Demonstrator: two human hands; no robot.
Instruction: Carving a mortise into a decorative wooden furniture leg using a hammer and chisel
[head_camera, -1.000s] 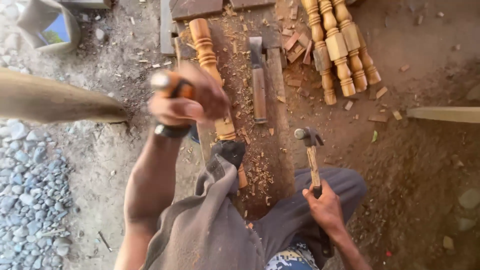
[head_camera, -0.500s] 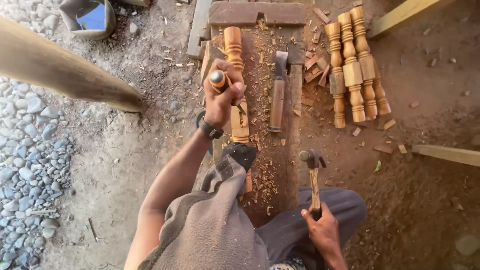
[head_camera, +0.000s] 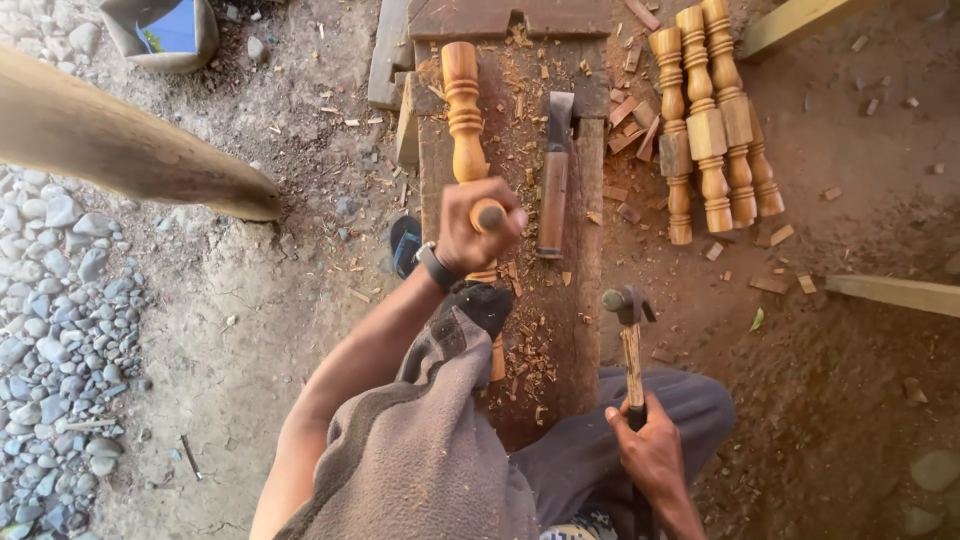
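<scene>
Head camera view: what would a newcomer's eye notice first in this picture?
First, the left hand in the middle, gripping a chisel handle held down on a turned wooden spindle that lies on a chip-strewn plank. Next, the right hand at the lower right, holding a claw hammer upright beside the plank. At the upper right, a row of finished spindles lies on the dirt.

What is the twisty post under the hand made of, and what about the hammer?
The post looks like bare turned wood: orange-brown, matte, with wood chips scattered around it on the plank. The hammer in the right hand seems to have a dull grey metal head and a worn wooden handle. The left hand grips a tool with a rounded wooden-looking handle; its blade is hidden.
</scene>
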